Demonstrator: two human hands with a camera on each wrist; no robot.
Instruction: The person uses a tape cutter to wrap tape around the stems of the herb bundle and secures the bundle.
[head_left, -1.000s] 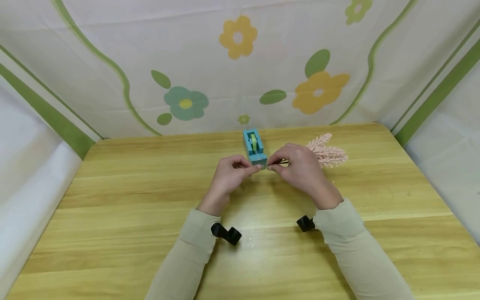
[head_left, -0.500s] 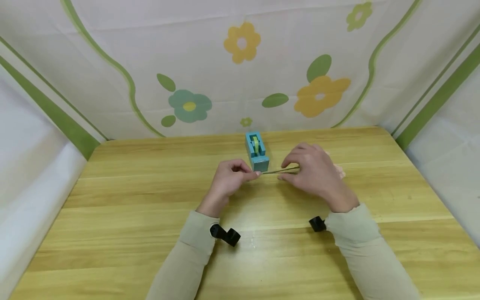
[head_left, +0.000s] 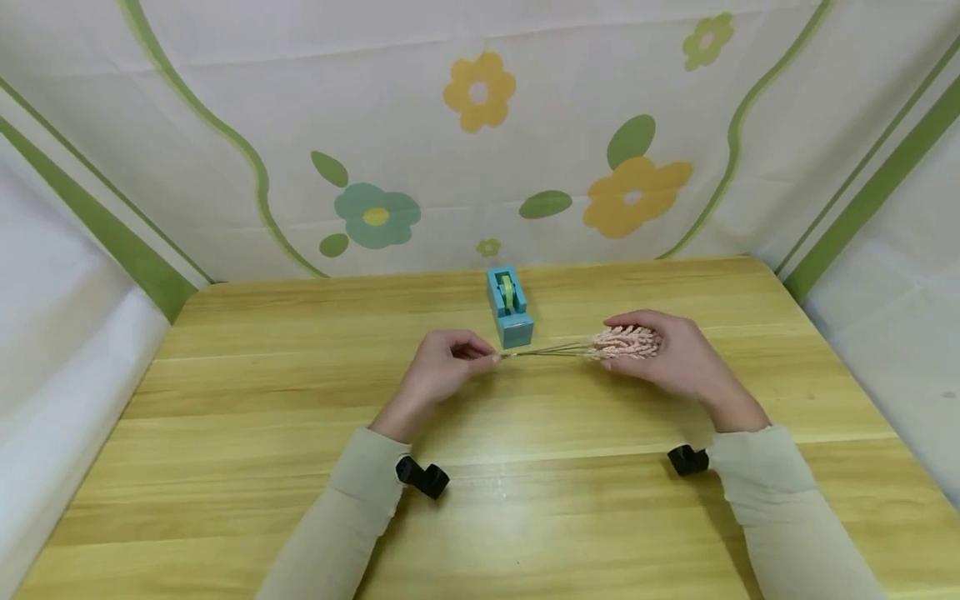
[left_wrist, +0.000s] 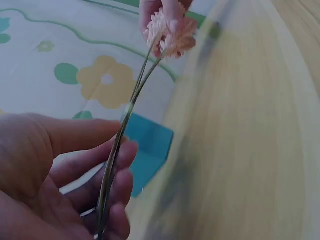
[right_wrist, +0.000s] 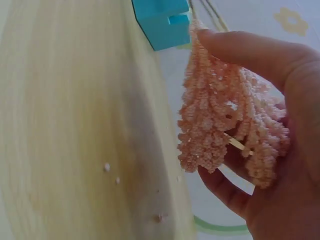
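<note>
While the left hand point(head_left: 442, 367) pinches the bare ends of the thin green stems point(head_left: 543, 351) just in front of the blue tape dispenser point(head_left: 509, 307), we find the right hand point(head_left: 675, 354) cupped round the pink artificial flower sprigs point(head_left: 626, 342), thumb over the top and fingers beneath; both hands therefore grasp the same bunch, one at each end. The bunch hangs level just above the wooden table point(head_left: 525, 517), to the right of the dispenser's front face and apart from it.

Against the picture a second back, we record these changes: the right hand then pinched the stems close beside the left, directly before the dispenser, with the sprigs lying behind it; half a second back it had slid outward along the stems; now it has reached the flower heads. We judge the stems drawn out straight and gathered; the left hand has barely shifted; the dispenser has not moved.
</note>
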